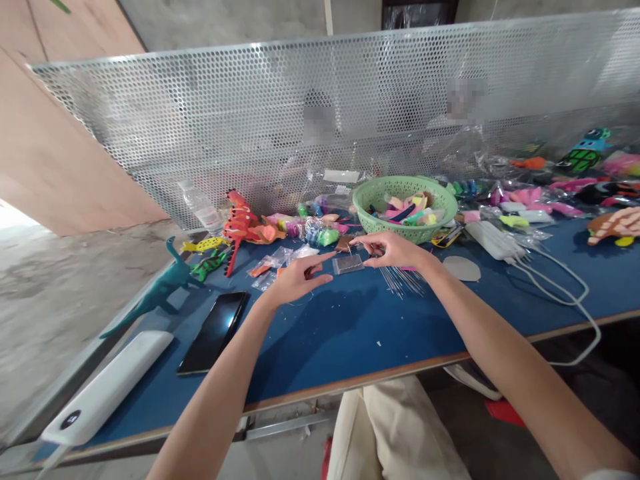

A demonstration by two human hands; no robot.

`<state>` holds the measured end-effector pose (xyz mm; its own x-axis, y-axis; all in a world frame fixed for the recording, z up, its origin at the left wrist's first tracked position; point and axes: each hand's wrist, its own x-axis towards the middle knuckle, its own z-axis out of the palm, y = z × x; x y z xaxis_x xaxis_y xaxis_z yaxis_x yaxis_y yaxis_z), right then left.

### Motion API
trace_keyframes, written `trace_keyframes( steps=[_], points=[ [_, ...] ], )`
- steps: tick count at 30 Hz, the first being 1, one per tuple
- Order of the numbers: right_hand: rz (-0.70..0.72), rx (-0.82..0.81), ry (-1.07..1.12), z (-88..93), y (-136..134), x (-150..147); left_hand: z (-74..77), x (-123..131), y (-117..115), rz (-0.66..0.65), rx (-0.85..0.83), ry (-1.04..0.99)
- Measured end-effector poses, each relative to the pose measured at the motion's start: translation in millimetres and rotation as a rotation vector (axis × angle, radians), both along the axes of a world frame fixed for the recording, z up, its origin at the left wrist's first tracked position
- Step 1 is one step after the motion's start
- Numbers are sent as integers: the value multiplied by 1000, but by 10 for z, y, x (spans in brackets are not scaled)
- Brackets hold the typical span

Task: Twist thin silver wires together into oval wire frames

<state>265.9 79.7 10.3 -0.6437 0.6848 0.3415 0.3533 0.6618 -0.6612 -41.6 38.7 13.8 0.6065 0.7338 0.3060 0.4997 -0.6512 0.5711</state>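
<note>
A: State of hands?
B: Left hand (299, 279): index finger out, thumb spread away, other fingers curled; can't tell if they grip anything. Right hand (393, 251): index and thumb slightly apart, can't tell if something thin sits between.
A: Work piece?
B: Small grey rectangle (349, 265), flat on the table between the hands, right thumb at its edge; contact unclear. Brown piece (344, 245) just beyond.
A: Step?
B: Reads as fine fingertip work over the rectangle. Next move likely calls for a light, precise pinch.
A: Surface?
B: Blue table (345, 340). Thin metal wires (403, 283) right of the rectangle, green basket (361, 203) far side, holding colourful pieces. Phone (214, 332) and teal dinosaur (163, 288) left, white power strip (490, 240) right.
A: Room?
B: Perforated metal screen (240, 127) along the far edge, wooden panel (75, 127) far left, bare grey floor (35, 287) left.
</note>
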Motion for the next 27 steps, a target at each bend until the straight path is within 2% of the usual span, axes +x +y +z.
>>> trace_keyframes(
  steps=[4, 7, 13, 15, 17, 22, 27],
  points=[
    [-13, 46, -7, -4, 12, 2, 4, -7, 13, -19, -65, -4],
    [-32, 81, -10, -6, 14, -5, -7, -7, 15, -36, -180, -73],
    [-61, 112, 2, 34, -55, -33, -1, 27, -8, -28, -642, -556],
    [-55, 128, 6, 34, -67, -45, -32, 40, 9, 8, -708, -591],
    [-54, 149, -5, 18, -60, -58, -83, 56, 32, 61, -696, -505],
    [-64, 193, -55, -29, -24, -88, -162, 108, 39, 188, -539, -155],
    [-50, 192, -69, -7, -42, -101, -122, 114, 7, 159, -353, -39]
  ],
)
